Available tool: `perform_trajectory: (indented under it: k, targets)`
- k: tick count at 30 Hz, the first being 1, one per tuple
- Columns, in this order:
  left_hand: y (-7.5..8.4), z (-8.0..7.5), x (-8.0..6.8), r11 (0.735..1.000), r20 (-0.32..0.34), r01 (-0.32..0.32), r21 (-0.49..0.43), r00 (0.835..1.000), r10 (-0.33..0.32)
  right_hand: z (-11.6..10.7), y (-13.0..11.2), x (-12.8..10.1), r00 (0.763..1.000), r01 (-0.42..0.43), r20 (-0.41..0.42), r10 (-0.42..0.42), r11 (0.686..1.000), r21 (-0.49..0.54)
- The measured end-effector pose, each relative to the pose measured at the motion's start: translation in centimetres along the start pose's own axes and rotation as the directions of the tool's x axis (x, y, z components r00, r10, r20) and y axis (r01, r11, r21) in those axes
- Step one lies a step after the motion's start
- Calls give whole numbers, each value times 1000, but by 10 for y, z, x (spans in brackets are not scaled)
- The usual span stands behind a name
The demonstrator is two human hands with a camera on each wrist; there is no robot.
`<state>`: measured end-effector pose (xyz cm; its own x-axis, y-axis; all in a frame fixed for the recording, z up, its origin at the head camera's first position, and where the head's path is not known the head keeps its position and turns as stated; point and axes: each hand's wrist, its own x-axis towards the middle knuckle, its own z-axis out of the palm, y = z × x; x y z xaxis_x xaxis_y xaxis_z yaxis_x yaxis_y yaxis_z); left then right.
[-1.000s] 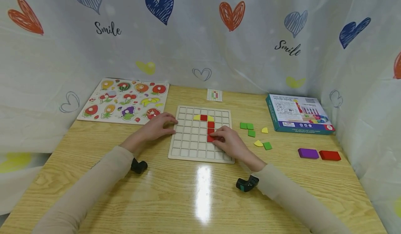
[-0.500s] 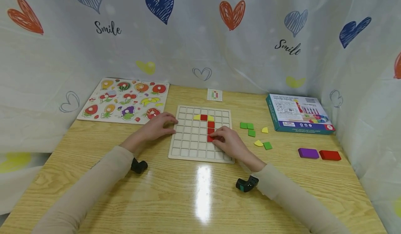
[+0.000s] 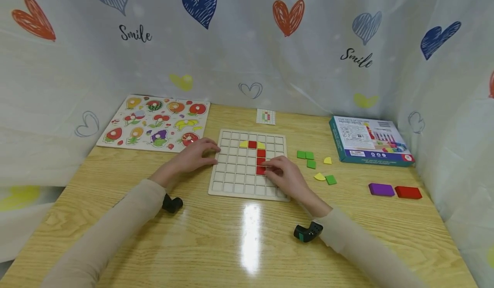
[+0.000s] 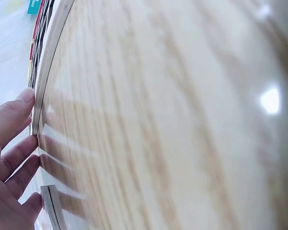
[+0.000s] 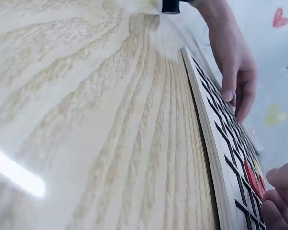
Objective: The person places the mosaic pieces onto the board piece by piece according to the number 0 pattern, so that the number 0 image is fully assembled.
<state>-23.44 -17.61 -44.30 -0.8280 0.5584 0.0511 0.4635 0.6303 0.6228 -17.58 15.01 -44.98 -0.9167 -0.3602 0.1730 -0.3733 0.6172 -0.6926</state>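
Observation:
A pale wooden grid board [image 3: 231,181] lies in the middle of the table. Red square tiles [image 3: 260,153] run down one column from a top row of yellow, red, yellow pieces [image 3: 251,144]. My right hand [image 3: 283,175] rests on the board, fingertips pressing the lowest red tile [image 3: 260,170]; the same tile [image 5: 252,178] shows in the right wrist view beside my curled fingers [image 5: 278,201]. My left hand [image 3: 194,155] lies flat against the board's left edge [image 4: 44,91], its fingers [image 4: 12,143] straight.
Loose green squares [image 3: 307,158] and yellow quarter pieces [image 3: 319,176] lie right of the board. Further right are a purple block [image 3: 380,189], a red block [image 3: 408,192] and a teal box [image 3: 370,140]. A fruit puzzle [image 3: 156,123] sits at back left, a small pattern card [image 3: 265,116] behind the board.
My right hand has shifted slightly, still on the lowest red tile. The left hand has stayed at the board's edge.

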Motion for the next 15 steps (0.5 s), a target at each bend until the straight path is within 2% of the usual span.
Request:
perform_trajectory:
  k: [9, 13, 15]
  targets:
    - [1, 0, 0, 1000, 3, 5, 1, 1000, -5, -21, 11, -21, 984, -148, -91, 153, 987, 60]
    - [0, 0, 0, 1000, 5, 12, 4, 1000, -12, -38, 26, -31, 966, -215, -138, 217, 976, 24]
    - [0, 0, 0, 1000, 5, 15, 1, 1000, -15, -47, 33, -36, 961, -226, -171, 219, 974, -25]
